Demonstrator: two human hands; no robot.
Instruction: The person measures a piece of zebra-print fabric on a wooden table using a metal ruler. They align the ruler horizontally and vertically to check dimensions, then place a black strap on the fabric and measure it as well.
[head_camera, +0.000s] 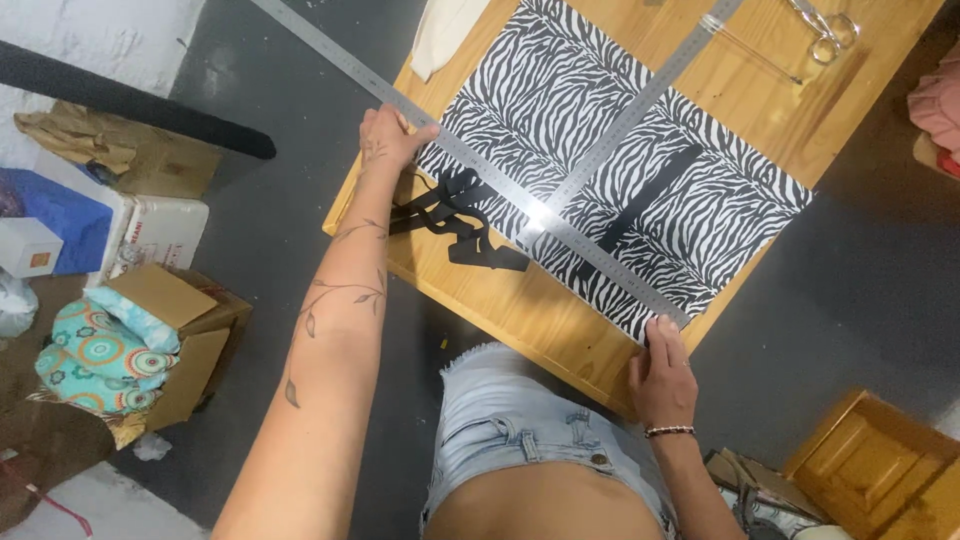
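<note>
- Head view: long steel ruler (520, 205) lies diagonally across zebra-print fabric (620, 170) on wooden table (560, 330), running betw. both hands.
- Left hand (390, 135) at ruler's far end by table edge, fingers flat, pressing ruler down, not wrapped round it.
- Right hand (662, 375) at near end, fingertips on fabric edge just beside ruler tip (palm down, loosely spread).
- Fabric: smooth, flat, b/w stripes; second ruler (640, 105) crosses it; black strip (648, 198) on top.
- Black straps (455, 215) tangled near left hand; scissors (825, 30) at far corner.
</note>
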